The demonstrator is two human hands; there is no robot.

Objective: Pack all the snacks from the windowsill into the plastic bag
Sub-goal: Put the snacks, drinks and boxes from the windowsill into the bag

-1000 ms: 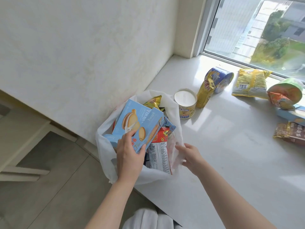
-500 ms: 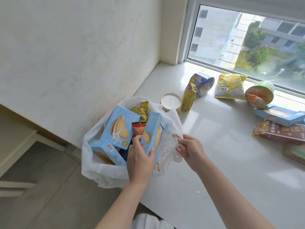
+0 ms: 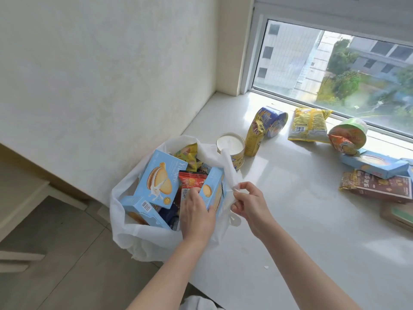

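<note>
Gripping one of three bagged blue boxes (image 3: 212, 189) is the left hand (image 3: 196, 217); the right hand (image 3: 251, 205) pinches the plastic bag (image 3: 134, 238).

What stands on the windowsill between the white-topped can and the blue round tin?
In the head view, an upright yellow pouch stands between the white-topped can and the blue round tin.

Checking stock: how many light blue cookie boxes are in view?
4 boxes. Three in the plastic bag: upper left, lower left, and one in the left hand. One lies on the windowsill. More may be hidden.
</note>
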